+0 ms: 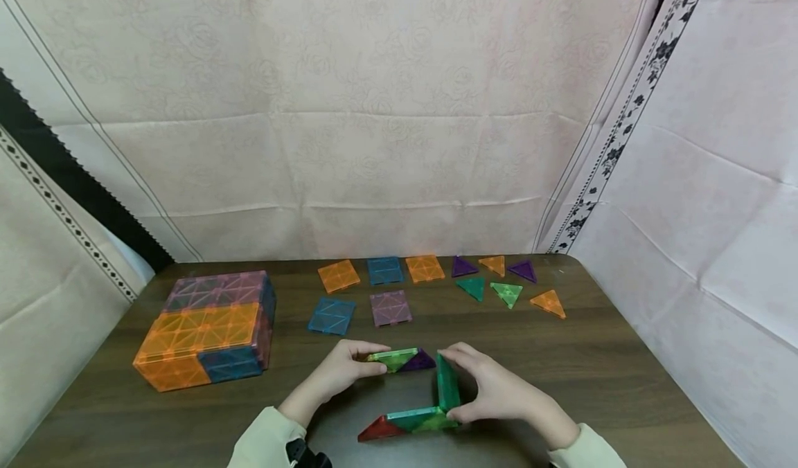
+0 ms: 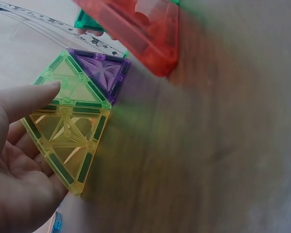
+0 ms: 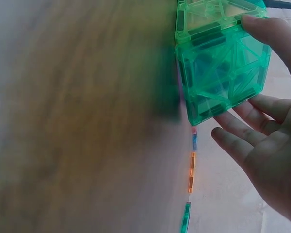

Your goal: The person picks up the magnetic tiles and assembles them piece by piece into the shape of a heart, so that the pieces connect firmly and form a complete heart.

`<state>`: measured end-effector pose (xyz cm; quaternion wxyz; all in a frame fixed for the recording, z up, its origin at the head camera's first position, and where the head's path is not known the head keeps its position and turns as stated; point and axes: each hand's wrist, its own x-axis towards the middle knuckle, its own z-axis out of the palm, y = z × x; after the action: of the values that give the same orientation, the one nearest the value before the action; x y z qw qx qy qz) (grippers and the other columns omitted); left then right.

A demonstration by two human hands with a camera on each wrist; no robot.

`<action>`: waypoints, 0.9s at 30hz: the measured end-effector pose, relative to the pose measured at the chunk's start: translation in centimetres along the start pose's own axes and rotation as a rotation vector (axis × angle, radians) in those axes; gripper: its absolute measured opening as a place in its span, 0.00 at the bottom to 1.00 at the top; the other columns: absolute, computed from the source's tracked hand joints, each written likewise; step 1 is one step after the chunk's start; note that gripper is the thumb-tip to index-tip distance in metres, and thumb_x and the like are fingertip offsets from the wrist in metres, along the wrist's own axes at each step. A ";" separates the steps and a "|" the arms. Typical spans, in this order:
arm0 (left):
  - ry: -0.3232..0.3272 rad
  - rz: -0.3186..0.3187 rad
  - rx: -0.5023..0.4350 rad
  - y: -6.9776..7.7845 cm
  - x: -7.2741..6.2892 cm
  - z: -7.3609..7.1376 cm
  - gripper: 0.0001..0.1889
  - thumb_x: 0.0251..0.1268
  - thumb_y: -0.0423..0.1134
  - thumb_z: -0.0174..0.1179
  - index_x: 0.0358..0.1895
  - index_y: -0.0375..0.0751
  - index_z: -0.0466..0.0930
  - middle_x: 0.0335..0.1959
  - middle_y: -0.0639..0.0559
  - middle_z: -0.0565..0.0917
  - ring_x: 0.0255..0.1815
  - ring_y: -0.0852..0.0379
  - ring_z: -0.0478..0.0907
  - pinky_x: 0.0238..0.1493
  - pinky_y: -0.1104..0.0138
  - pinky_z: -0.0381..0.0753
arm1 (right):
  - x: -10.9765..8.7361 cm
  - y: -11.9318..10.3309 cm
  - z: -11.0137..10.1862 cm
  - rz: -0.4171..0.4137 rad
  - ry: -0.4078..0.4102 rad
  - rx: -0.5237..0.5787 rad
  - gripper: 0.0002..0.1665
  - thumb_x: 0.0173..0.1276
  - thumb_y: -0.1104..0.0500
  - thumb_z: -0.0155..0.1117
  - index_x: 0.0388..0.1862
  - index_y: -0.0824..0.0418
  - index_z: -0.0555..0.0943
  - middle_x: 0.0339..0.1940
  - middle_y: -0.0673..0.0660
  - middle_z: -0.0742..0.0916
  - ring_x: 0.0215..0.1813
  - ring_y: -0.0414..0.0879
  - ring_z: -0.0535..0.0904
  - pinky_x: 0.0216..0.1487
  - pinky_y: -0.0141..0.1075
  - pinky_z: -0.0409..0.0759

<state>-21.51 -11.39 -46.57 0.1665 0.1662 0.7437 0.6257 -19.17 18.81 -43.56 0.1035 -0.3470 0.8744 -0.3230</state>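
My left hand [image 1: 346, 370] pinches a light green triangle magnetic tile [image 2: 70, 90] between thumb and fingers. Joined to it in a strip are a yellow triangle tile [image 2: 68, 141] and a purple triangle tile [image 2: 104, 73]. At the right, my right hand [image 1: 492, 388] spans a green square tile [image 1: 447, 383] standing on edge, thumb at the near corner, fingertips at the far end. A second upright strip meets that corner: a light green triangle [image 1: 436, 421], a green triangle [image 1: 411, 418] and a red triangle [image 1: 379, 429]. Whether the purple tile touches the square is unclear.
A box of orange, blue and purple tiles [image 1: 206, 329] stands at the left of the table [image 1: 623, 399]. Loose squares, such as an orange one [image 1: 339, 276], lie flat at the back centre. Several loose triangles, one of them orange [image 1: 548, 303], lie back right.
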 end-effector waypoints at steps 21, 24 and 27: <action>0.010 0.009 -0.015 -0.1 -0.1 0.1 0.21 0.61 0.35 0.66 0.58 0.34 0.79 0.58 0.37 0.78 0.45 0.58 0.79 0.44 0.66 0.80 | 2.1 0.4 -0.8 -0.021 -0.063 0.020 0.49 0.53 0.48 0.75 0.71 0.61 0.65 0.65 0.51 0.71 0.65 0.50 0.70 0.62 0.48 0.72; 0.005 0.012 -0.024 -0.1 -0.1 0.2 0.20 0.61 0.34 0.65 0.57 0.33 0.80 0.56 0.38 0.80 0.45 0.58 0.80 0.44 0.66 0.80 | 2.3 0.3 -0.9 -0.015 -0.073 0.034 0.49 0.53 0.47 0.75 0.71 0.60 0.66 0.65 0.50 0.71 0.65 0.49 0.69 0.63 0.47 0.71; 0.001 0.019 -0.024 -0.1 -0.1 0.2 0.19 0.61 0.34 0.65 0.56 0.33 0.81 0.53 0.39 0.82 0.44 0.58 0.80 0.43 0.66 0.80 | 2.4 0.3 -1.0 -0.011 -0.080 0.043 0.49 0.53 0.47 0.75 0.71 0.59 0.66 0.66 0.50 0.71 0.65 0.49 0.69 0.63 0.47 0.71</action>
<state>-21.29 -11.28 -46.68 0.1622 0.1707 0.7346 0.6364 -21.48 17.81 -42.87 0.1439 -0.3623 0.8604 -0.3282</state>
